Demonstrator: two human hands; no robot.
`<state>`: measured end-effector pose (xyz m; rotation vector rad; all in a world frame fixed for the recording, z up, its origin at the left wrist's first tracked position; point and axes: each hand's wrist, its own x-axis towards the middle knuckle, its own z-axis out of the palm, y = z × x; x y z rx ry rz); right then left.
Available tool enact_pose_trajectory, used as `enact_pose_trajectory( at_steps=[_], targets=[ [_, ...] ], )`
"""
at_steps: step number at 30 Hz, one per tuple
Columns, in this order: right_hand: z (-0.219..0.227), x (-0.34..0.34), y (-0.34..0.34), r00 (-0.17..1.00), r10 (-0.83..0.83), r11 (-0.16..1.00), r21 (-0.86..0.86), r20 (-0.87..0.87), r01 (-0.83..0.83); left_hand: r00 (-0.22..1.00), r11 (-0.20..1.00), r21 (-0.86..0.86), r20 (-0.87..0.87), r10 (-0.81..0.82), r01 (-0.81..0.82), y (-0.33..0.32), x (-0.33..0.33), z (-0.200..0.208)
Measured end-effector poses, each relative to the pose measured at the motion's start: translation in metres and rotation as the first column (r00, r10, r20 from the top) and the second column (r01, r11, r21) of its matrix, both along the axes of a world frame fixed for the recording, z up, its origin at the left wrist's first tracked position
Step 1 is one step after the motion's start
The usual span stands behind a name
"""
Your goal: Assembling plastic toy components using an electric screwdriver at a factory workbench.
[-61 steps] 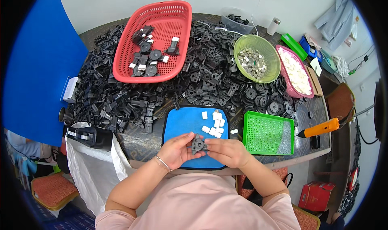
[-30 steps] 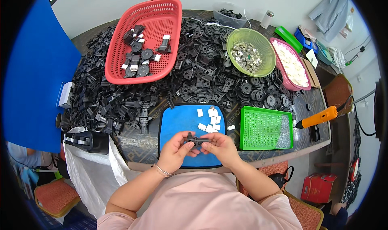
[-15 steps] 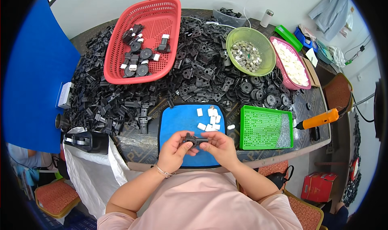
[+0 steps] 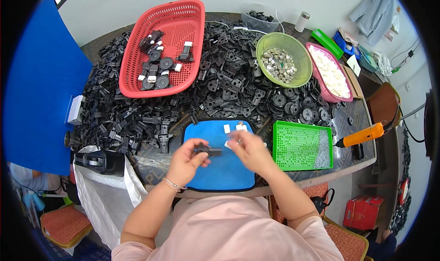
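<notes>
My left hand [image 4: 187, 162] is closed round a black plastic part [image 4: 207, 150], held above the blue mat [image 4: 217, 180]. My right hand [image 4: 250, 152] is over the right side of the mat, among small white plastic pieces [image 4: 227, 129]. Its fingers are smeared by motion, and I cannot make out whether they touch or hold a piece. The hand covers most of the white pieces; a few show beyond and beside it.
Behind the mat lies a heap of black parts [image 4: 224, 89]. On it stand a red basket [image 4: 160, 94] of assembled pieces and a yellow-green basket [image 4: 263, 73] of metal parts. A pink basket [image 4: 350, 98], a green tray [image 4: 275, 146] of screws and an orange electric screwdriver [image 4: 362, 135] are to the right.
My right hand has left the black part and moved right and away from me to the white pieces. My left hand has shifted slightly left with the part.
</notes>
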<state>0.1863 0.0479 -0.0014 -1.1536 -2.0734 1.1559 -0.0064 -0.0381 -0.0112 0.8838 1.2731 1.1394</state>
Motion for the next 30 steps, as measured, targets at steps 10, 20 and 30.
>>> enact_pose_trajectory(
  at_steps=[10, 20, 30],
  targets=[
    [-0.027, -0.036, 0.029, 0.918, -0.033, 0.926, 0.359, 0.396, -0.122, 0.844, 0.936, 0.352, -0.510, 0.168, 0.026, 0.015, -0.019, 0.002],
    [-0.011, -0.030, 0.030, 0.903, 0.238, 0.932, 0.178, 0.359, -0.317, 0.726, 0.903, 0.341, -0.686, 0.048, 0.263, 0.030, -0.007, 0.010],
    [-0.010, 0.001, 0.017, 0.957, 0.060, 0.962, 0.240, 0.285, -0.132, 0.528, 0.891, 0.227, -0.849, -0.016, 0.393, 0.045, 0.003, -0.004]
  ],
)
